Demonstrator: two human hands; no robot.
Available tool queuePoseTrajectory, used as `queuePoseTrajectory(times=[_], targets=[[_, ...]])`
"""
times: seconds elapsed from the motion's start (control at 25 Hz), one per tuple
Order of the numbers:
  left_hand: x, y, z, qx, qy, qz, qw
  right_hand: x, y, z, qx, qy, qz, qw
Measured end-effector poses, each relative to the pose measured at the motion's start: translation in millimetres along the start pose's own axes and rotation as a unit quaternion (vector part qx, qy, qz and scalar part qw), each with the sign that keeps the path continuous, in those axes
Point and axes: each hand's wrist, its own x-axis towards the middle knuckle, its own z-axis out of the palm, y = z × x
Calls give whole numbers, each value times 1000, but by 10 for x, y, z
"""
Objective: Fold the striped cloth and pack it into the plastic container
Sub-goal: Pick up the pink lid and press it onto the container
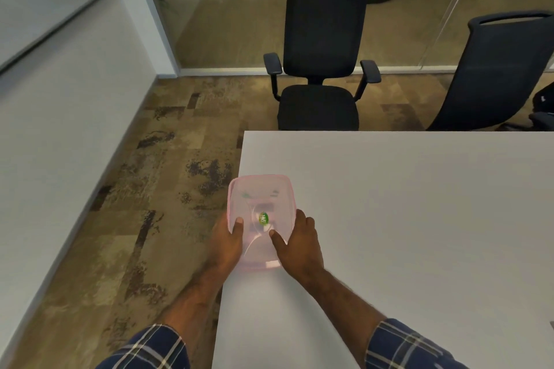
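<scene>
A clear pink plastic container (pixel 263 189) with a green and white sticker on its bottom is held over the left edge of the white table (pixel 404 219). My left hand (pixel 226 244) grips its left wall, thumb over the rim. On the other side my right hand (pixel 299 246) grips the right wall, thumb inside. The container holds nothing. No striped cloth is in view.
Two black office chairs (pixel 322 54) (pixel 497 75) stand past the table's far edge. Patterned carpet floor (pixel 156 204) lies to the left, with a white wall (pixel 60 99) beyond it and a glass partition (pixel 224 9) at the back.
</scene>
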Motion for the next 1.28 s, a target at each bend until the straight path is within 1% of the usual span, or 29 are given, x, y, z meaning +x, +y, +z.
queuePoseTrajectory(times=[0.16, 0.32, 0.4, 0.56, 0.72, 0.92, 1.04, 1.2, 1.28], targets=[[36, -39, 16, 9, -2, 14, 1000, 37, 33, 84, -18, -4, 8, 1000], [128, -26, -53, 78, 9, 13, 997, 94, 32, 166, 0, -10, 9, 1000], [155, -40, -64, 91, 20, 19, 995, 124, 17, 194, 9, -11, 3, 1000], [192, -73, -11, 58, 30, 44, 997, 208, 8, 230, 12, -2, 9, 1000], [189, -72, 20, 39, 49, 59, 996, 265, -5, 310, 12, 32, 29, 999], [232, -124, 66, 55, 47, 42, 996, 384, 10, 439, 25, 51, 95, 994], [252, -145, 86, 70, 53, 47, 995, 383, 87, 474, 37, 64, 95, 993], [236, -172, 91, 31, 60, 67, 995, 408, 114, 497, 49, 71, 95, 992], [225, -174, 90, 22, 60, 73, 995, 410, 128, 499, 34, 68, 95, 993]])
